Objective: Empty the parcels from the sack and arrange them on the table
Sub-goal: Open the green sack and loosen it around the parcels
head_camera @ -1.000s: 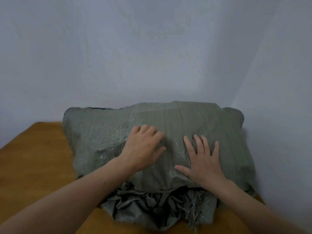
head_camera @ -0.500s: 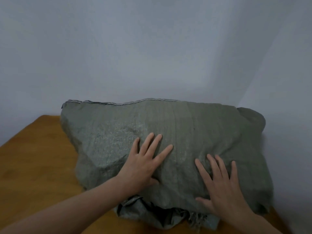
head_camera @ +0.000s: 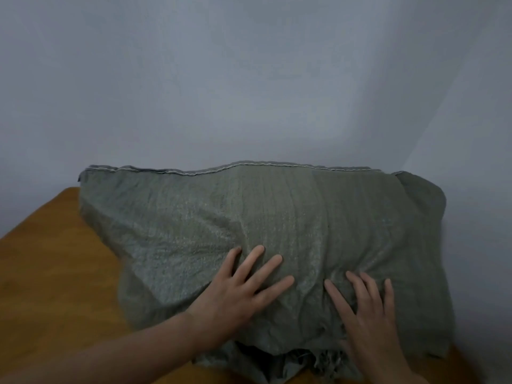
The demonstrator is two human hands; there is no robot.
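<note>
Starting on the left, the wooden table (head_camera: 50,286) shows bare brown board along its left edge. Then the grey-green woven sack (head_camera: 277,217) takes over, lying flat and wide from the middle of the surface out to the right edge, its back pushed up toward the far edge beside the pale wall (head_camera: 249,79). A stitched seam (head_camera: 249,164) runs along the sack's far side. Now the left hand (head_camera: 238,295): palm down on the cloth near the sack's middle, fingers straight and fanned apart, pressing, gripping nothing. Just to its right, apart from it, the right hand (head_camera: 368,317) lies the same way, flat on the sack toward the near right corner, fingers spread and straight, nothing pinched or held. Below both hands, at the near edge of the surface, the sack's bunched, frayed end (head_camera: 302,361) crumples into dark folds (whatever is inside is hidden by the cloth). The sack bulges unevenly under the palms.
</note>
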